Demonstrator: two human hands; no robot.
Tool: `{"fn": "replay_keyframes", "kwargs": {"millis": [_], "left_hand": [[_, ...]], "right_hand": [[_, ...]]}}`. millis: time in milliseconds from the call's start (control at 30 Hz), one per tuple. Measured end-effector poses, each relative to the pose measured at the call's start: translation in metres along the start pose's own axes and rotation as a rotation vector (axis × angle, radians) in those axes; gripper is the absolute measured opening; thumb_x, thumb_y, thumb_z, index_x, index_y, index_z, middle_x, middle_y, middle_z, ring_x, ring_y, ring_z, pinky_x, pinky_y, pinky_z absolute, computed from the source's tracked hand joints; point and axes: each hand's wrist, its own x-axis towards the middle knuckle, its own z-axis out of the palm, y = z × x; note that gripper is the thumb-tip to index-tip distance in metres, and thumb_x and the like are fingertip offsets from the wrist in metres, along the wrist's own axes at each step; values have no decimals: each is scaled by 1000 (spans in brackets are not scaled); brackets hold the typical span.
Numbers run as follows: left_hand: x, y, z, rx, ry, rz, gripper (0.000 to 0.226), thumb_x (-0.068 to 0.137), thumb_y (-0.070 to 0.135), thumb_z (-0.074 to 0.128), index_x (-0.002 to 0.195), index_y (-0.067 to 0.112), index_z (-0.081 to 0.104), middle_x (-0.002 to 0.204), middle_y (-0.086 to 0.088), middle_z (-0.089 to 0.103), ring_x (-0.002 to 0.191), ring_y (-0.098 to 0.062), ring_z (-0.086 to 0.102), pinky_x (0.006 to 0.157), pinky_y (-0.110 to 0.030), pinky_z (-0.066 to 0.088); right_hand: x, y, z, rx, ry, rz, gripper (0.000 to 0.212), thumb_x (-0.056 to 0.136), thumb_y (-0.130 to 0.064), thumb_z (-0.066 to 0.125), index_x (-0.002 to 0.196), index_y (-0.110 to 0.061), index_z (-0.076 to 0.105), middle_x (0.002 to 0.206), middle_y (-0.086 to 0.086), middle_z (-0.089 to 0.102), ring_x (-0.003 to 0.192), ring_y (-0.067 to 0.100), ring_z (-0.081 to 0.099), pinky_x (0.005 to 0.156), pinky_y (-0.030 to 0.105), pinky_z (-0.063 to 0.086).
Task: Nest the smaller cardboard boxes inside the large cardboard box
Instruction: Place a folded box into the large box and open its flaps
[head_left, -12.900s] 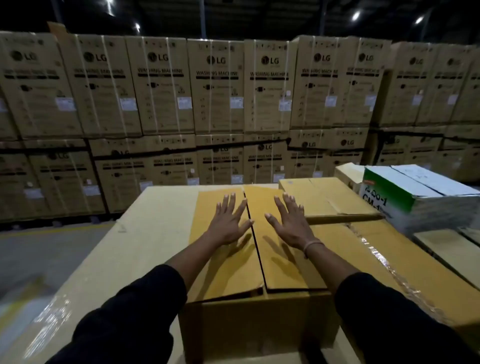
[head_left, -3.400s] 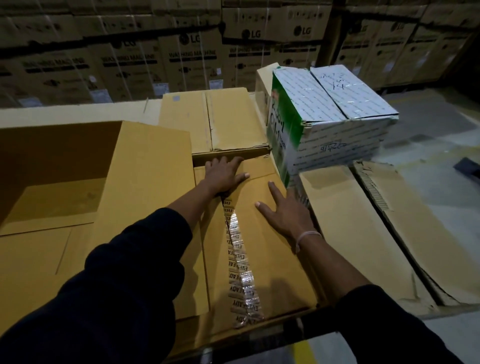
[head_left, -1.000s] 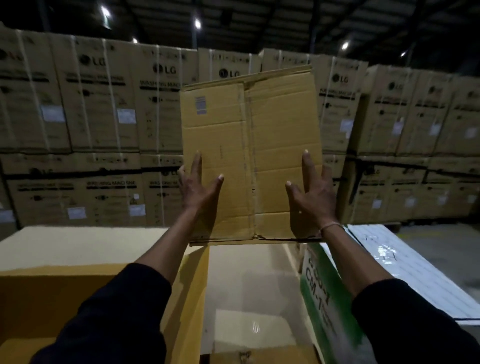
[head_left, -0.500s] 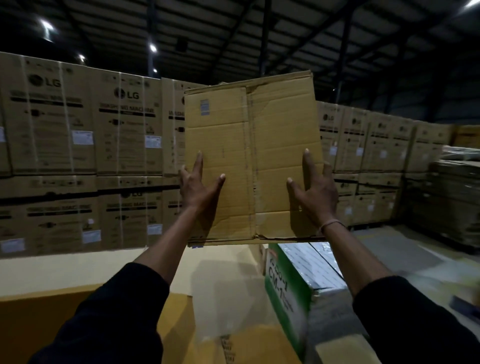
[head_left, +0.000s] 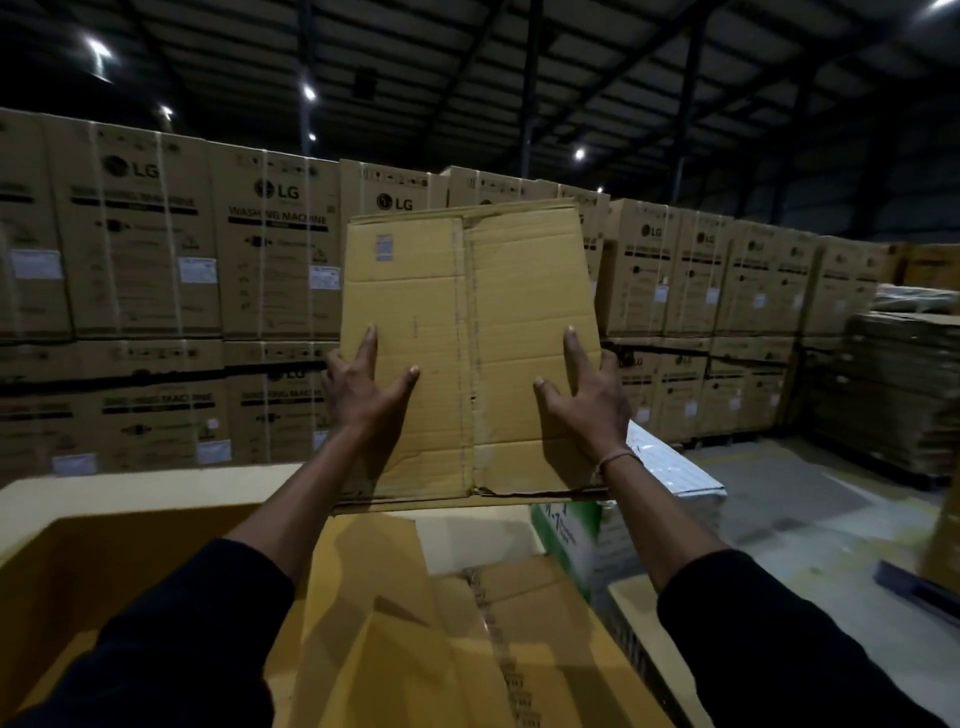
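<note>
I hold a small brown cardboard box (head_left: 467, 332) up in the air at chest height, its taped bottom facing me. My left hand (head_left: 363, 395) grips its left side and my right hand (head_left: 587, 400) grips its right side, fingers spread on the face. Below and to the left, the large cardboard box (head_left: 119, 561) stands open, its flap (head_left: 363, 561) standing beside my left arm. Another closed brown box with a tape strip (head_left: 524, 644) lies flat below the held one.
A white and green carton (head_left: 644, 483) stands to the right behind the held box. Walls of stacked LG washing-machine cartons (head_left: 218, 291) fill the background. Stacked flat cardboard (head_left: 904, 374) sits on the far right, with grey floor (head_left: 810, 499) in front.
The box stays raised in both hands. The view has swung a little back to the left and down, so the large open box and the taped box below show more.
</note>
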Motion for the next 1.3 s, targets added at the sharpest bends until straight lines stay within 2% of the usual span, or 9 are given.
{"fn": "replay_keyframes", "kwargs": {"millis": [267,433,500,700,767,867,1000,1200,1300], "left_hand": [[-99,-2,-105,61,8,-50,95,79,75,66,158,44,23,145,-16,28,132,-43,35,101,-52,43],[-129,-25,-183,181,64,-167,94,77,82,60,156,44,29,141,-17,33,129,-43,39,101,-55,46],[-131,-41,-213,219,58,-189,94,76,82,61,156,43,31,137,-18,36,127,-44,41,100,-54,45],[-127,-108,-293,324,-13,-264,96,73,85,61,155,40,36,139,-20,39,126,-48,44,103,-56,43],[-124,-133,-316,364,-48,-288,99,71,88,59,155,41,37,142,-21,41,127,-48,46,102,-56,45],[-125,-168,-346,441,-113,-292,95,75,85,59,154,37,39,142,-23,43,126,-46,48,101,-53,46],[-134,-217,-370,479,-217,-318,96,70,89,56,149,36,45,141,-20,49,125,-44,50,96,-50,47],[-164,-269,-359,494,-378,-364,81,79,79,62,141,28,53,135,-20,50,125,-41,48,97,-44,44],[-180,-300,-342,501,-467,-391,83,76,83,59,137,27,57,133,-14,58,126,-37,47,94,-43,47]], "right_hand": [[-95,-62,-42,-1,-50,-16,87,82,-72,53,160,-51,21,148,21,39,127,46,51,96,56,52],[-134,-125,-40,-23,-173,-37,83,90,-68,61,161,-48,21,142,22,45,122,43,54,87,43,50],[-147,-151,-34,-25,-231,-42,83,90,-69,60,161,-48,22,142,22,44,120,43,55,85,41,49],[-180,-226,5,18,-400,-53,83,90,-70,60,161,-44,26,144,20,41,129,43,49,100,46,47],[-190,-250,21,37,-449,-53,81,92,-67,61,162,-42,28,145,20,41,132,43,47,101,44,44],[-207,-279,54,22,-517,-46,85,87,-77,57,160,-46,27,143,19,45,130,43,50,97,45,47],[-228,-302,92,10,-633,4,83,87,-76,59,160,-48,28,143,18,46,128,40,53,97,44,50],[-262,-300,139,-89,-787,112,87,83,-84,55,158,-49,29,134,14,52,120,34,57,89,38,49],[-282,-293,154,-143,-848,155,88,80,-87,54,157,-51,30,139,14,53,123,33,56,97,39,49]]}}
